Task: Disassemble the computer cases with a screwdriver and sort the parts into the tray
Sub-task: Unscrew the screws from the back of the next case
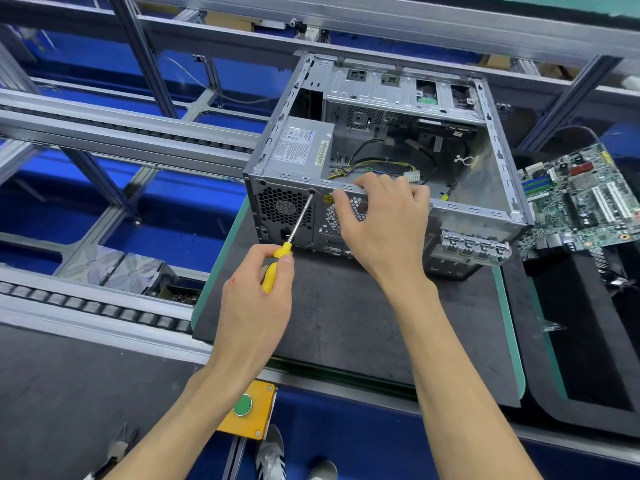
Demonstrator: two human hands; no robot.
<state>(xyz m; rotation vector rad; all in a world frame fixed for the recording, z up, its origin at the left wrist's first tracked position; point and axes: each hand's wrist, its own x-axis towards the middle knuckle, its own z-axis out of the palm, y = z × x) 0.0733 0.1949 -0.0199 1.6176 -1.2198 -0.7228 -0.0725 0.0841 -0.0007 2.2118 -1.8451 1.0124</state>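
Left hand [256,292] grips a screwdriver [289,237], its tip at a screw on the case [381,150]; right hand [381,216] grips the case rim. Motherboard [581,199] already out; power supply [301,147] apparently remains.

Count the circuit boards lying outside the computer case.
1. The motherboard lies on the dark mat to the right of the computer case. Its right edge is cut off by the frame, so more may be hidden.
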